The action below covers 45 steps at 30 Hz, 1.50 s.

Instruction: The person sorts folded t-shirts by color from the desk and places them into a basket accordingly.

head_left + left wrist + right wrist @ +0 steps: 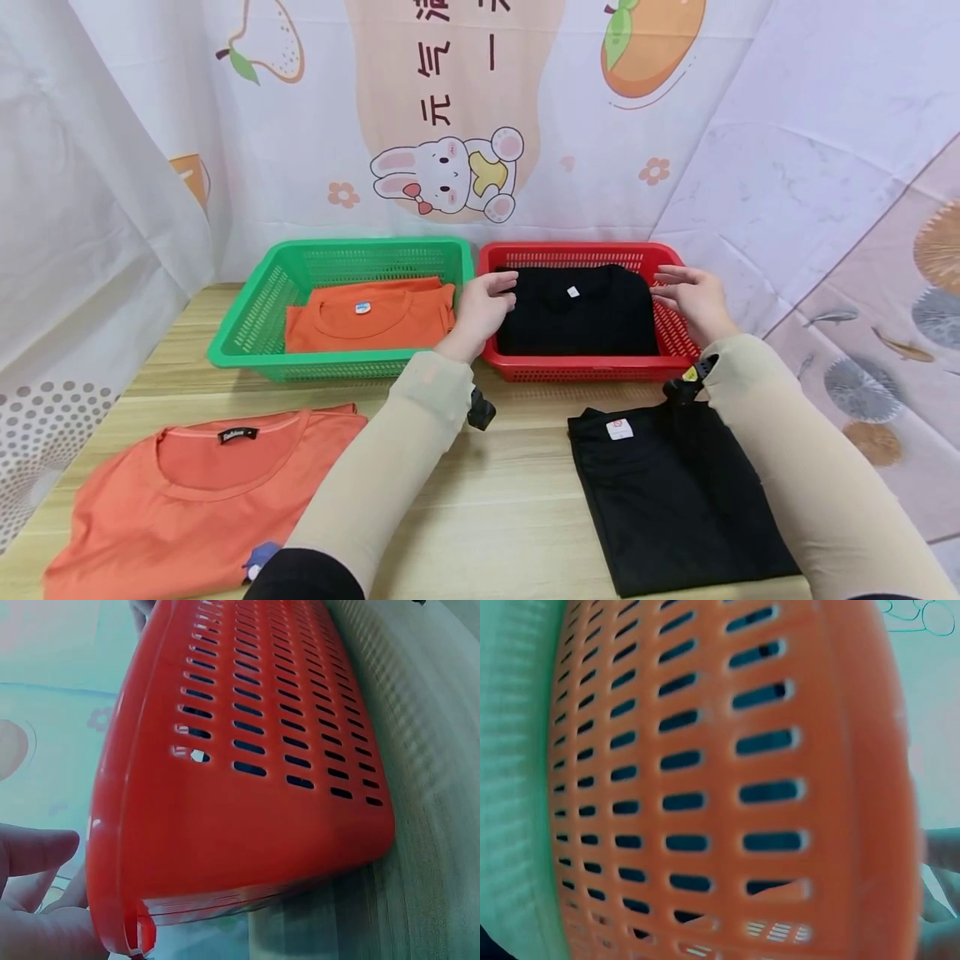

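Observation:
A folded black T-shirt point(577, 321) with a small white tag lies in the red basket point(585, 363). My left hand point(482, 312) is over the basket's left rim, its fingers reaching toward the shirt's left side. Over the right rim is my right hand point(696, 304), fingers loosely extended just beside the shirt's right edge. Neither hand holds anything. In the left wrist view, the thumb point(37, 851) shows by the red basket's rim. The right wrist view is mostly filled by the perforated basket wall point(682, 780), with part of the hand at the right edge.
Left of the red basket stands a green basket point(247, 312) holding a folded orange T-shirt point(360, 321). Nearer on the wooden table point(480, 517) lie another orange T-shirt point(217, 508) at left and a folded black garment point(675, 508) under the right forearm. A printed curtain point(300, 150) hangs behind.

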Motion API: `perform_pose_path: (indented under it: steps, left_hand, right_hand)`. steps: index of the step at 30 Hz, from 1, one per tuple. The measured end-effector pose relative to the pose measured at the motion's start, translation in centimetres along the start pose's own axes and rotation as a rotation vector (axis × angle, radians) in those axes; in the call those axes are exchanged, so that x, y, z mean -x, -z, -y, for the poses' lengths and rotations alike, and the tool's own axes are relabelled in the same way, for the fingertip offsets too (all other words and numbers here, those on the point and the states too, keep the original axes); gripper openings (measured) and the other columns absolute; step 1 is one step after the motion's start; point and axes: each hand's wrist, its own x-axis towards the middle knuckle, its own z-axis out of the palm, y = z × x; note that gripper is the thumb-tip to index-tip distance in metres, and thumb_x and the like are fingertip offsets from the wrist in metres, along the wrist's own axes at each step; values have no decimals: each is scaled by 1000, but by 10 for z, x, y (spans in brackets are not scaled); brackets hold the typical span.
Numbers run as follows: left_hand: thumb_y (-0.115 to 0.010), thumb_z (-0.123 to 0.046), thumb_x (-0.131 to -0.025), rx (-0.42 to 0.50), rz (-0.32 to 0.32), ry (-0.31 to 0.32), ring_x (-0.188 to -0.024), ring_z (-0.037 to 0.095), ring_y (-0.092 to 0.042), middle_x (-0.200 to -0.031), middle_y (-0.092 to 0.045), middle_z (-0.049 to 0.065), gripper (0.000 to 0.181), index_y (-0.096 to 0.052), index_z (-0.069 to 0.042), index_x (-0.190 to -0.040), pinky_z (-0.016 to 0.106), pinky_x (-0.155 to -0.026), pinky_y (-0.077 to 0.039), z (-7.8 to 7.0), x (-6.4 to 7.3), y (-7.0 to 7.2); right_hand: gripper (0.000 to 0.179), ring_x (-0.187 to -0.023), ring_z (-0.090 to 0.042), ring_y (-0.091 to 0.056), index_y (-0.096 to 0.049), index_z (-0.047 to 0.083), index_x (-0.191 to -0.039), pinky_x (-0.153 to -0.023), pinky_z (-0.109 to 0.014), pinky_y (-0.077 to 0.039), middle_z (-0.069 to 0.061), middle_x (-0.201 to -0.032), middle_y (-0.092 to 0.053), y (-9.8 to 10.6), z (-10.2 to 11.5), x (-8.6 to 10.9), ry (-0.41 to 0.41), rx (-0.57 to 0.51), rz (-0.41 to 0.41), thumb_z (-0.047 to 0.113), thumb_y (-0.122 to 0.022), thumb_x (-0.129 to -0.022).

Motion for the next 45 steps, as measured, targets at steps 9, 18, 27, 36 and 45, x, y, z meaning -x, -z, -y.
perform_pose_path:
  steps: [9,18,27,36,45]
  left_hand:
    - [-57,-2,-98,155,44,-43,-120,28,-63,-137,-62,13,38,-61,-7,-135,35,-103,-50,-10,12,1]
    - [-56,-7,-100,180,193,-113,-103,23,-66,-131,-65,14,33,-62,-5,-133,33,-92,-57,-22,42,-7]
    - [-61,-14,-99,66,338,-217,-101,26,-68,-125,-68,10,31,-64,-6,-128,29,-85,-59,-16,69,-17]
    - [-65,-16,-96,-50,381,-212,-84,21,-69,-109,-72,14,24,-70,-6,-117,31,-80,-60,6,91,-24]
    - [-64,-10,-96,-19,375,-105,-99,29,-69,-121,-68,18,25,-68,-2,-119,32,-78,-60,32,107,-33]
  right_hand:
    - [49,-85,2,-69,-37,-5,-148,-90,-20,-52,2,-113,-65,-2,4,15,20,51,135,13,-48,-104]
    - [18,-87,2,-69,-56,17,-119,-80,-13,-54,22,-97,-68,5,-1,41,150,127,229,13,-53,-102]
    - [20,-90,0,-71,-62,25,-114,-79,-14,-56,18,-103,-71,10,-6,72,215,91,270,12,-56,-101]
    - [28,-86,-5,-73,-70,24,-111,-77,-16,-57,11,-102,-75,20,-21,95,322,-21,261,3,-56,-99]
    - [34,-88,-4,-73,-69,21,-116,-78,-15,-56,10,-105,-75,34,-40,120,333,-52,283,-3,-52,-99]
